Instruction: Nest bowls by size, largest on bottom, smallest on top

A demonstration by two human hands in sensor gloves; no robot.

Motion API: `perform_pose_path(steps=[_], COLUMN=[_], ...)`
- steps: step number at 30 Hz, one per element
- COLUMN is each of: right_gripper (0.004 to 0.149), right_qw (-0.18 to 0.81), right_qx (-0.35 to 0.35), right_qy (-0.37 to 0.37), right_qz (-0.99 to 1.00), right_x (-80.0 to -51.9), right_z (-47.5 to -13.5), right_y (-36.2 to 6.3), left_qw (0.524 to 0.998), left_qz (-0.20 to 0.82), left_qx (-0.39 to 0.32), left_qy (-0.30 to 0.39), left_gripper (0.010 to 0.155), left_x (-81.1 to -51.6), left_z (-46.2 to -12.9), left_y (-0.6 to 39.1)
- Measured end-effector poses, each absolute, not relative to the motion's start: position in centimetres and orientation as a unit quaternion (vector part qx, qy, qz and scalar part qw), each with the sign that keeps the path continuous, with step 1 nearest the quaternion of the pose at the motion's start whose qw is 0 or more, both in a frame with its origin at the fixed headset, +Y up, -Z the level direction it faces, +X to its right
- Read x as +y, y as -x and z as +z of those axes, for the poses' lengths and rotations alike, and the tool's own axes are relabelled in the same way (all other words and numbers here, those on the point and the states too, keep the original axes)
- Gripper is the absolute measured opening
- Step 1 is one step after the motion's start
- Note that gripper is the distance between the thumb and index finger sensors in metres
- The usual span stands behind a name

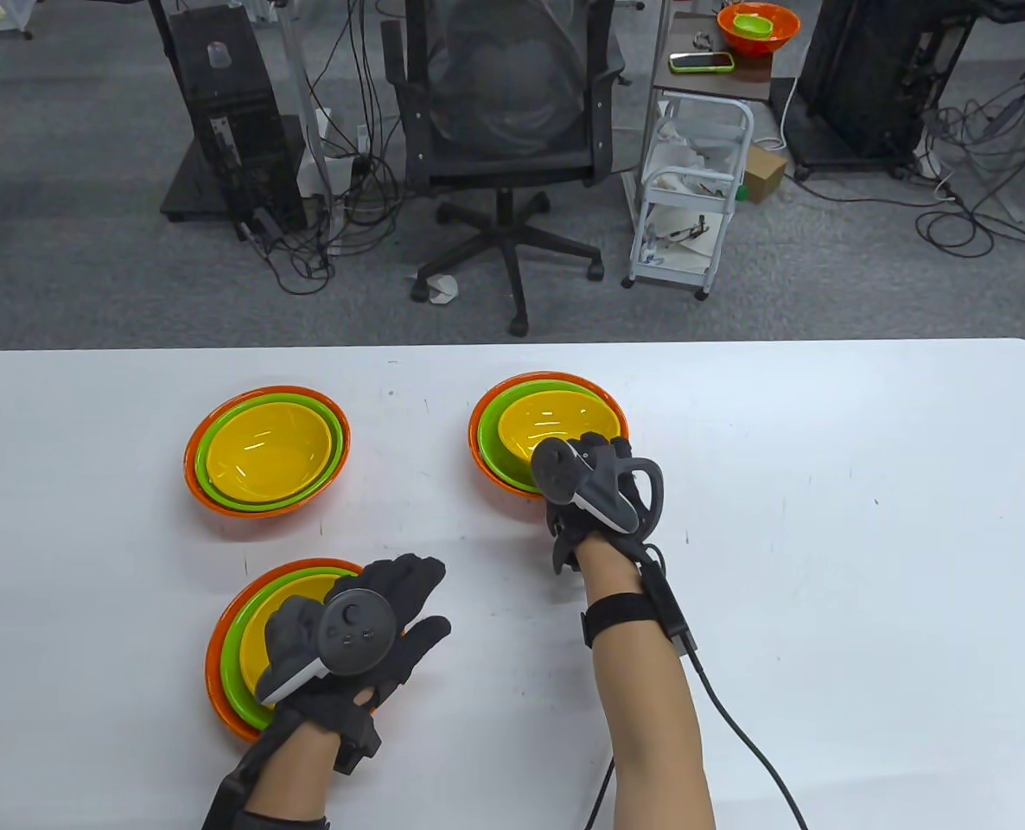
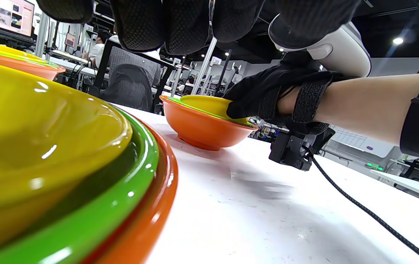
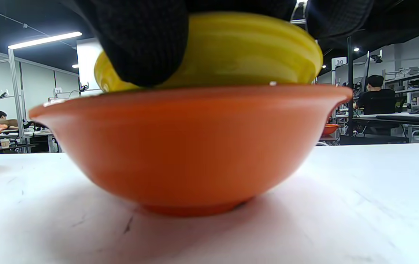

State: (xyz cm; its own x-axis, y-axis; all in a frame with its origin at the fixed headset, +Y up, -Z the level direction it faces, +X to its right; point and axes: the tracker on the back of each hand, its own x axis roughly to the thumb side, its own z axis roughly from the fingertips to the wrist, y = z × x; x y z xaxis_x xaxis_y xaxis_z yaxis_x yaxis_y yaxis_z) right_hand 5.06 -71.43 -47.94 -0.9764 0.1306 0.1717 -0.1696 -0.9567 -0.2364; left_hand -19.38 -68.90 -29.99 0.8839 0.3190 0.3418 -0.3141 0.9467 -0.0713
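Observation:
Three nested stacks stand on the white table (image 1: 824, 519), each with an orange bowl at the bottom, a green one in it and a yellow one on top. My right hand (image 1: 595, 475) grips the near rim of the yellow bowl (image 1: 547, 419) of the centre stack. In the right wrist view that yellow bowl (image 3: 246, 51) sits tilted above the orange bowl (image 3: 191, 146). My left hand (image 1: 391, 605) hovers open, fingers spread, over the right side of the near-left stack (image 1: 232, 648). That stack fills the left of the left wrist view (image 2: 30, 139). The far-left stack (image 1: 266, 450) stands untouched.
A black cable (image 1: 737, 726) runs from my right wrist across the table to its near edge. Beyond the far edge are an office chair (image 1: 504, 130), a white cart (image 1: 694, 199) and a side table with another orange bowl (image 1: 759, 26).

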Motion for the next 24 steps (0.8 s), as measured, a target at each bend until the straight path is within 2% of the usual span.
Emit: perform_pose_path(steps=[6, 11, 15, 24], right_gripper=[0.044, 0.048, 0.049, 0.054], right_qw=[0.092, 0.139, 0.169, 0.157], right_qx=[-0.098, -0.044, -0.040, -0.041], right_qy=[-0.085, -0.083, -0.088, -0.098], right_qz=[0.987, 0.986, 0.981, 0.982], right_x=[-71.7, -72.3, -72.3, -70.8], right_z=[-48.0, -48.1, -47.9, -44.3], right_y=[-4.9, -5.4, -6.0, -7.6], left_qw=[0.971, 0.971, 0.972, 0.974], left_qz=[0.163, 0.161, 0.160, 0.153], left_qx=[-0.176, -0.174, -0.171, -0.167], left_qy=[0.008, 0.010, 0.015, 0.029], left_gripper=[0.068, 0.068, 0.068, 0.068], left_x=[-69.0, -69.0, -69.1, -69.3], left_z=[-30.0, -30.0, -30.1, -30.3], left_y=[19.3, 19.3, 19.3, 19.1])
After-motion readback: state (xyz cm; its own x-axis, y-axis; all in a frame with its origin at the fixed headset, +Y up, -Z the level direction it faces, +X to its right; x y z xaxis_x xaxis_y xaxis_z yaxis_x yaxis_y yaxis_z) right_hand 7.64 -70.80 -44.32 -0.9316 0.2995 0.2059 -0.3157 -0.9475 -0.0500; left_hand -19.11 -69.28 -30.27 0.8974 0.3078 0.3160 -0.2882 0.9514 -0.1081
